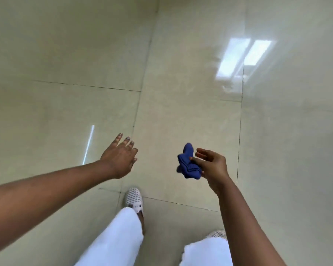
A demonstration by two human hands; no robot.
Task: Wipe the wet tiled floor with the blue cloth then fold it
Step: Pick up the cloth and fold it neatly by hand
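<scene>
In the head view, the blue cloth is seen bunched into a compact wad and pinched between thumb and fingers of the right hand, held in the air above the tiled floor and well clear of it. The left hand is stretched forward, palm down, fingers spread and grasping nothing. White trouser legs and a perforated white shoe are visible below, so the person appears to be standing. A glossy patch with a window reflection lies further ahead on the right; whether that sheen is water cannot be told for certain.

The wiping step is judged not yet begun, since the cloth is off the floor. The next move would call for the body to be lowered, the cloth to be pressed onto the tiles and swept across the wet area; folding would come afterwards.
</scene>
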